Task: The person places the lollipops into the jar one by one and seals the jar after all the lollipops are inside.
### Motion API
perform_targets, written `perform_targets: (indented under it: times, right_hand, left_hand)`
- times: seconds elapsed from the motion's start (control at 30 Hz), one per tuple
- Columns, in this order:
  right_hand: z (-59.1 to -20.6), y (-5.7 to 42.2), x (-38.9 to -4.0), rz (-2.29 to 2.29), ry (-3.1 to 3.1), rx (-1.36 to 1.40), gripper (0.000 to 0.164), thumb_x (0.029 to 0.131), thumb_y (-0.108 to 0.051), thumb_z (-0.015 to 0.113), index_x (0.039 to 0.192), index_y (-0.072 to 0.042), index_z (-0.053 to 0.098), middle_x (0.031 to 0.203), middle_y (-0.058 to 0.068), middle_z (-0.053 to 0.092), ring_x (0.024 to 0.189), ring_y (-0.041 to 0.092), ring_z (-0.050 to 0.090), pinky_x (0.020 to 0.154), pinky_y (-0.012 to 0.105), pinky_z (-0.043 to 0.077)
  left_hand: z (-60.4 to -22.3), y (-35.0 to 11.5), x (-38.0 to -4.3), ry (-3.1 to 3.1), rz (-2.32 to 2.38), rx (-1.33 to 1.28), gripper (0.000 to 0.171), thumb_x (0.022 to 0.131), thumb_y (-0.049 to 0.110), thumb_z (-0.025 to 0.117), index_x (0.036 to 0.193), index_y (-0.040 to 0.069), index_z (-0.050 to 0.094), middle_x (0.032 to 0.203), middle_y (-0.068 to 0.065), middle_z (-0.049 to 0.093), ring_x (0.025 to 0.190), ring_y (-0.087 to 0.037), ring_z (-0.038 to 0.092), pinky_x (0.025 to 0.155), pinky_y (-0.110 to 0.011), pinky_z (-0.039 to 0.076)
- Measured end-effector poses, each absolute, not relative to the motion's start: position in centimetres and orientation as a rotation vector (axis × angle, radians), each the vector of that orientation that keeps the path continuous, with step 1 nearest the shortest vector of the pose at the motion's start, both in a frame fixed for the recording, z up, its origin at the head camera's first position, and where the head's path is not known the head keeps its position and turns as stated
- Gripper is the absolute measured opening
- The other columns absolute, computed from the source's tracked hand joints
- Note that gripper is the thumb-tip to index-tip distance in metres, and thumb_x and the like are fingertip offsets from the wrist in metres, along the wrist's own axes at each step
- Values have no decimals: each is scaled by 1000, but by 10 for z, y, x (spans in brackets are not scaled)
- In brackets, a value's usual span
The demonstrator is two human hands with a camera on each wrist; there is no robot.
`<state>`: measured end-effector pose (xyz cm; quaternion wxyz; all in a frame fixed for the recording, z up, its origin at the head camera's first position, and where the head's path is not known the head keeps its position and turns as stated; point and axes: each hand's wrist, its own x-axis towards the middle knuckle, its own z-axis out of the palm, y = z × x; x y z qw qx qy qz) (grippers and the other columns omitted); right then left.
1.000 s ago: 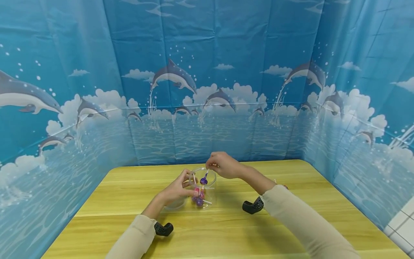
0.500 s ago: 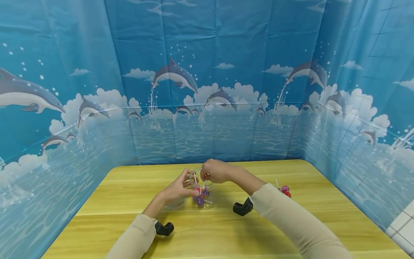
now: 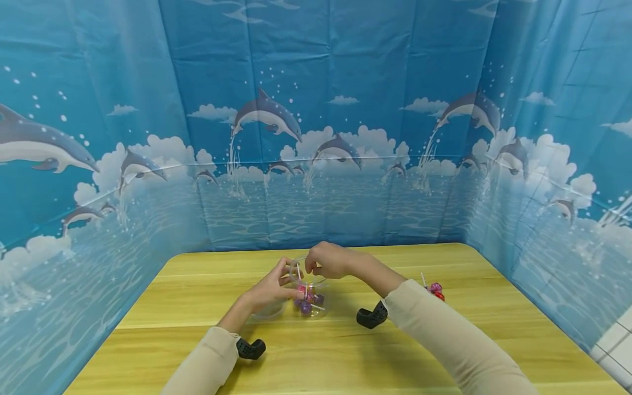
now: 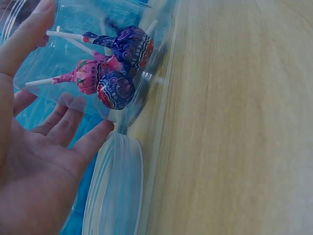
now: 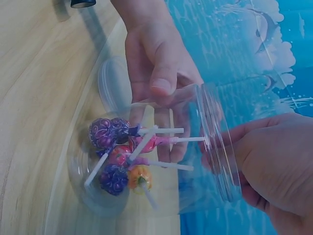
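My left hand [image 3: 271,289] holds a clear plastic jar [image 3: 323,288], thumb on the near side and fingers behind it. Several wrapped lollipops are inside at the bottom: a dark purple one [image 4: 132,46], a pink one [image 4: 87,77] and an orange one [image 5: 140,177] among them. In the right wrist view their white sticks point mostly toward the jar's mouth. My right hand [image 3: 329,260] is at that mouth, its fingertips down inside the rim [image 5: 222,152]. A gap shows between its thumb and fingers, and I see no stick held there.
A round clear lid [image 4: 120,188] lies on the wooden table [image 3: 316,362], left of the jar. Several more lollipops [image 3: 436,288] lie to the right, partly behind my right sleeve [image 3: 444,329]. A blue dolphin-print curtain [image 3: 316,208] stands behind the table.
My right hand has lowered a purple lollipop into the jar and let it go; it now leans among the others. My left hand has stayed on the jar.
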<state>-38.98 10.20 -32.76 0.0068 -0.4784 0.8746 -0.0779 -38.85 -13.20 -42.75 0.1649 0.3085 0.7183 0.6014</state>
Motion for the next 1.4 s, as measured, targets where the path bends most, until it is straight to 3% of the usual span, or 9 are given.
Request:
perform_targets:
  times: [0.3, 0.67, 1.1, 1.4]
  right_hand:
    - [-327, 116, -392, -393, 2753, -1628, 13, 97, 1, 71, 104, -7, 78, 101, 6, 74, 91, 17, 67, 81, 32, 56]
    - [-319, 136, -387, -577, 2771, -1536, 13, 100, -4, 68, 107, -9, 78, 104, 4, 73, 91, 16, 65, 81, 34, 54]
    - [-315, 165, -382, -670, 2803, -1498, 13, 100, -4, 69, 110, -3, 77, 105, 7, 73, 89, 13, 63, 79, 34, 54]
    - [-321, 187, -384, -701, 2831, -1453, 12, 100, -9, 70, 110, -10, 77, 104, -2, 72, 89, 12, 64, 79, 34, 55]
  left_hand:
    - [-428, -133, -389, 2059, 1708, 887, 52, 98, 13, 73, 130, 5, 33, 137, -19, 45, 137, -38, 47, 97, -48, 51]
    - [-432, -132, -391, 2058, 1725, 897, 52, 97, 13, 74, 130, 4, 33, 141, -31, 39, 132, -36, 52, 98, -48, 50]
    - [-430, -133, -390, 2078, 1724, 884, 54, 96, 14, 75, 131, 6, 35, 141, -25, 42, 132, -33, 52, 101, -48, 49]
    - [-431, -134, -390, 2082, 1707, 902, 55, 96, 15, 75, 130, 3, 33, 140, -21, 44, 137, -37, 49, 101, -49, 49]
